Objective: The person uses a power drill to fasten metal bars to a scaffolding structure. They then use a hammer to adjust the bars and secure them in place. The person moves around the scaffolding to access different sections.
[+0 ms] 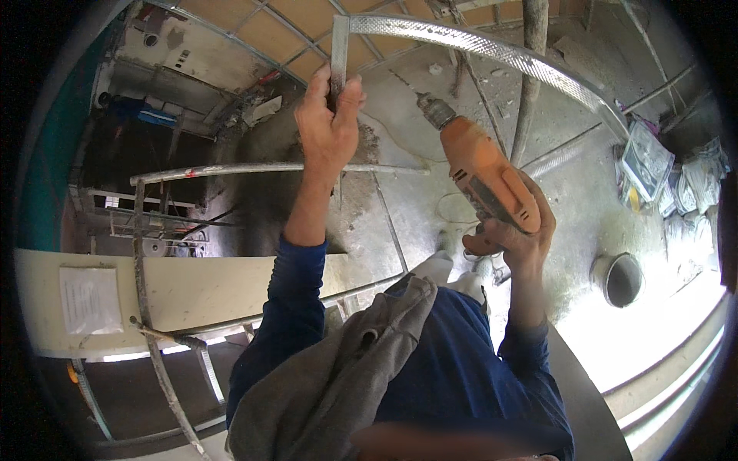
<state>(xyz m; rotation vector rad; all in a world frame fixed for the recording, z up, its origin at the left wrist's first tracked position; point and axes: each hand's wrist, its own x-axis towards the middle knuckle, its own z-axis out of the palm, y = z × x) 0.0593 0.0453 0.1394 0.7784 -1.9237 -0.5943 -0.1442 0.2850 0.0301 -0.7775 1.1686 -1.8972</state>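
My left hand point(329, 127) is raised ahead of me, its fingers wrapped round the short bent end of a galvanized metal channel point(469, 40). From there the long perforated part runs off to the right, looking curved, and its far end reaches the plastic-wrapped bundles. In my right hand point(529, 240) is an orange power drill point(486, 165), held by its handle. The drill's chuck points up and to the left, toward the channel, and stays apart from it. A small tip shows at the chuck; whether a bit is fitted I cannot tell.
Scaffold pipes point(140, 246) stand and cross on my left, and a thick upright pole point(530, 92) rises ahead. Plastic-wrapped bundles point(649, 165) and a wide pipe opening point(621, 280) are at the right. A metal grid point(284, 23) with brown boards spans the top.
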